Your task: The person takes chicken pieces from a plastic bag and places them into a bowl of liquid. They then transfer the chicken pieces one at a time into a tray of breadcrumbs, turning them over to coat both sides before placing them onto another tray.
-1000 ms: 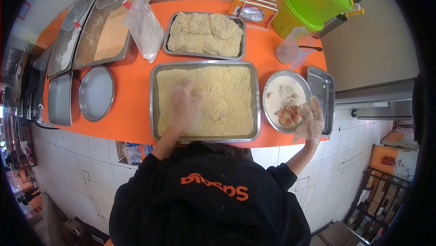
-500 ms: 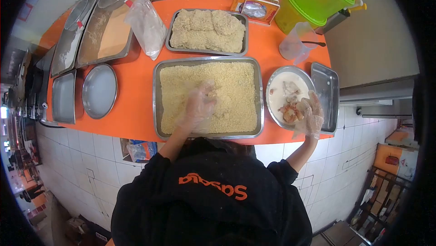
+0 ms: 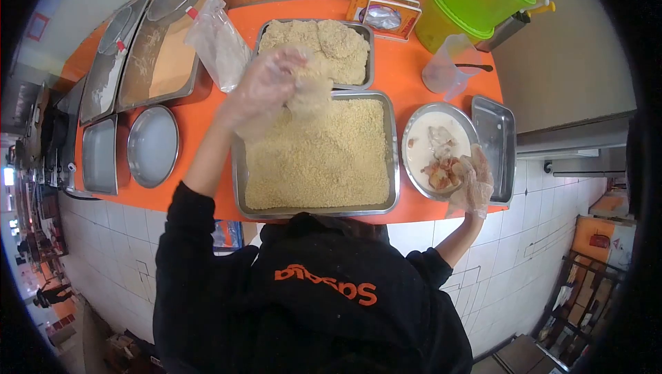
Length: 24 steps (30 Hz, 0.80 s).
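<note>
My left hand [image 3: 265, 87], in a clear plastic glove and blurred by motion, holds a crumb-coated cutlet [image 3: 310, 98]. It hangs over the gap between the large crumb tray [image 3: 396, 167] and the smaller back tray [image 3: 371, 63], where several breaded cutlets [image 3: 338, 43] lie piled. My right hand [image 3: 472, 184], also gloved, rests at the right rim of a round metal bowl [image 3: 408, 174], its fingers loosely apart. Beside its fingertips, a reddish piece of meat [image 3: 441, 174] sits in white batter [image 3: 427, 132]; a paler, batter-covered piece [image 3: 441, 141] lies behind it.
An oblong metal tray [image 3: 500, 125] stands right of the bowl. Farther back are a plastic jug [image 3: 448, 70] with a dark-handled utensil and green-lidded tubs [image 3: 462, 12]. A plastic bag [image 3: 219, 46], flour pans [image 3: 165, 63] and a round pan [image 3: 153, 146] occupy the left.
My left hand has risen from the crumbs and moved back and left, bringing a breaded cutlet out of the tray. My right hand has shifted slightly down at the bowl's rim.
</note>
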Each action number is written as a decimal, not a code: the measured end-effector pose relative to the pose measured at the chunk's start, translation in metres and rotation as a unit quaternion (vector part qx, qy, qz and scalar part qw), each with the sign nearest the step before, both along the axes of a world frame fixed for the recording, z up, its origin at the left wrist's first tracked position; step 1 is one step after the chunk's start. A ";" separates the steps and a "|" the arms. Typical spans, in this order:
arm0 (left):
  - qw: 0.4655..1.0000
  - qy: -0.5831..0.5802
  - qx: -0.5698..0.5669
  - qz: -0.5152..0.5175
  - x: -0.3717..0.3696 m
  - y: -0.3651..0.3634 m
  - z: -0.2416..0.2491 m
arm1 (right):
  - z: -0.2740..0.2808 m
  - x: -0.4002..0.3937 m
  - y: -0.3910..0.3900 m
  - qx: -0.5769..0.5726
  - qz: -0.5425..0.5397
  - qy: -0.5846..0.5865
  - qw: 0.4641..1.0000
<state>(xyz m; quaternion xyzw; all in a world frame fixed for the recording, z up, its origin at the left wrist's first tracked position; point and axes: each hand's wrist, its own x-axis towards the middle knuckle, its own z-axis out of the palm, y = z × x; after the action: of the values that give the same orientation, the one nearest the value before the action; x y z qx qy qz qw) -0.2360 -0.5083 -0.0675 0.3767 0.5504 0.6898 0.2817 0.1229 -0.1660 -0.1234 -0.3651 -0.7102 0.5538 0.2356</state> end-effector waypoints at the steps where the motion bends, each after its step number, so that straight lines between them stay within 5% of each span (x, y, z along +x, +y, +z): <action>1: 1.000 0.004 -0.001 -0.002 -0.012 0.000 0.010 | 0.000 0.000 0.000 0.005 0.005 0.000 1.000; 4: 0.994 -0.027 -0.110 0.005 -0.044 0.004 0.033 | -0.008 0.002 0.005 0.009 0.015 0.025 1.000; 10: 0.990 -0.013 -0.129 -0.053 -0.135 0.024 -0.013 | -0.007 0.005 0.008 0.008 0.001 0.002 1.000; 16: 0.959 0.153 -0.237 0.003 -0.174 0.043 -0.025 | -0.007 0.002 0.012 -0.006 -0.044 -0.010 0.999; 19: 0.849 0.421 -0.291 0.135 -0.159 0.054 -0.017 | -0.006 0.001 0.014 0.022 -0.046 -0.042 0.998; 20: 0.777 0.516 -0.322 0.163 -0.146 0.058 -0.012 | -0.008 0.002 0.015 0.027 -0.042 -0.042 0.998; 22: 0.537 0.719 -0.416 0.147 -0.101 0.067 -0.005 | -0.014 0.002 0.018 0.037 -0.033 -0.040 0.998; 24: 0.624 0.632 -0.380 0.259 -0.075 0.074 -0.054 | -0.017 0.000 0.020 0.050 -0.019 -0.051 0.997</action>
<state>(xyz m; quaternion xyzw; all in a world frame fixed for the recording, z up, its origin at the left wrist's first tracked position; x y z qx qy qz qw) -0.3109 -0.4347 -0.1219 0.4208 0.8813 0.0562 -0.2077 0.1228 -0.1463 -0.1404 -0.3947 -0.7409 0.4936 0.2272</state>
